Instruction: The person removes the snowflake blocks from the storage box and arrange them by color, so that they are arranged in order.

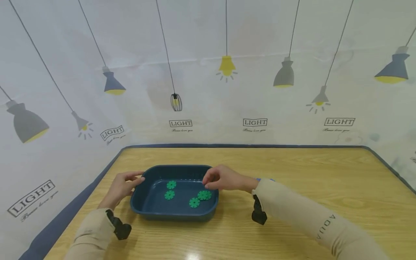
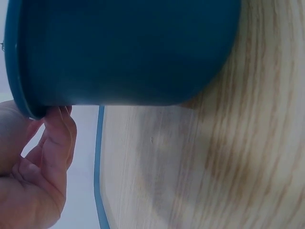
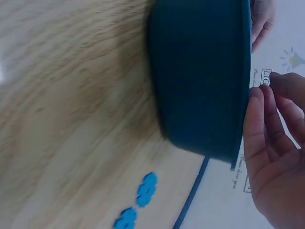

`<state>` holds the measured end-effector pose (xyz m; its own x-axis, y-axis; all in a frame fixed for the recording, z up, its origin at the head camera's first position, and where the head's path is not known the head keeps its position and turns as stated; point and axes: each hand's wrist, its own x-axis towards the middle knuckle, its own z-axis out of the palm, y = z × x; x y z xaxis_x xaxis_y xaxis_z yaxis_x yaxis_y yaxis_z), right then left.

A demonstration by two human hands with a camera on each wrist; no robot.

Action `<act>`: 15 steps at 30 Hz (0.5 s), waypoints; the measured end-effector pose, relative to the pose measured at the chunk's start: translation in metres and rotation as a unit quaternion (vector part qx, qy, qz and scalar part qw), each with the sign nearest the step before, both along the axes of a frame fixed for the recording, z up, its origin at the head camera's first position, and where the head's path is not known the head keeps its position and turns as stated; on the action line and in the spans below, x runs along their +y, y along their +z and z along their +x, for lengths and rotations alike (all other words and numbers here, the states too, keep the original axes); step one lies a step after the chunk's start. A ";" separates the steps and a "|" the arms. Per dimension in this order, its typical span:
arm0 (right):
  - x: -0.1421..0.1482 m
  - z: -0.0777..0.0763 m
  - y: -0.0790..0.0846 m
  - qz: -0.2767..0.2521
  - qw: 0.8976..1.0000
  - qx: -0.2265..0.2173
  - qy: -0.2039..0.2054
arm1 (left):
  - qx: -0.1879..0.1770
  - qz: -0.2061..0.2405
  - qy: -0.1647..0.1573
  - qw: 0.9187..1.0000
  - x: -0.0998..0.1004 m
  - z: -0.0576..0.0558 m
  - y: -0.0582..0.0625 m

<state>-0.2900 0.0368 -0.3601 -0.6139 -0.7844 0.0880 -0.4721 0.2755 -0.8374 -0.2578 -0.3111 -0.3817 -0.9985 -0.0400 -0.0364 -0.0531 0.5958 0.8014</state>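
Observation:
My left hand [image 1: 121, 187] grips the left end of a dark blue basin [image 1: 162, 211], thumb over the rim and fingers outside below it. In the left wrist view, the fingers [image 2: 59, 138] touch the wall under the rim. Over the basin's right end hovers my right hand [image 1: 224, 177], fingers bent and thumb close to the fingertips. Nothing shows between them. Several green notched discs [image 1: 194, 202] lie on the basin floor: two at the left, the others at the right, some overlapping beneath the right hand.
Blue notched discs [image 3: 146, 190] lie on the wooden table [image 1: 292, 162] to the right of the basin, mostly hidden by the right sleeve [image 1: 292, 202] in the head view. A lamp-patterned sheet [image 1: 208, 101] stands behind the table and along its left side.

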 end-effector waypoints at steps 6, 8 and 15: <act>-0.024 -0.006 0.008 0.006 1.000 0.019 -0.012 | -0.004 0.002 0.005 1.000 0.002 0.000 0.001; -0.031 -0.010 0.007 0.011 1.000 0.017 -0.010 | -0.005 0.003 0.006 1.000 0.002 0.000 0.002; -0.054 -0.011 -0.004 0.066 0.998 -0.013 0.011 | 0.004 0.002 -0.001 1.000 -0.001 -0.001 0.000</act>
<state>-0.3011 -0.0173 -0.3644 -0.5972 -0.8014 -0.0316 -0.4584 0.3734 -0.8065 -0.2584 -0.3118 -0.3813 -0.9988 -0.0382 -0.0295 -0.0464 0.5927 0.8041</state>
